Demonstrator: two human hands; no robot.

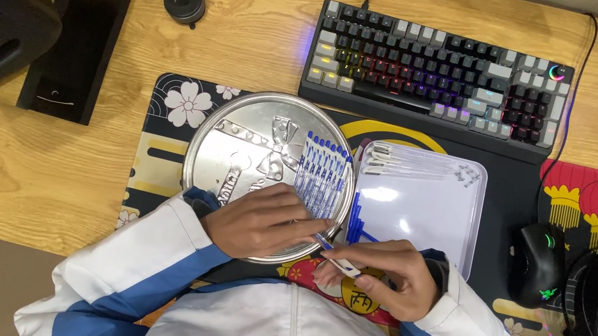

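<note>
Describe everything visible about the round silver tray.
The round silver tray looks like shiny metal, with an embossed ribbon-bow pattern on its face and a raised rim. It lies flat on the patterned desk mat, just left of the white rectangular tray. A row of blue pens lies side by side on its right part. The left hand rests on its lower edge.

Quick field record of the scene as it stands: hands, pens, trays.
left hand: rests on round metal tray, beside blue pens
right hand: holds one pen near the tray's rim
blue pens: in a row on the round tray
white tray: right of the round tray, clear tubes along its top edge
</note>
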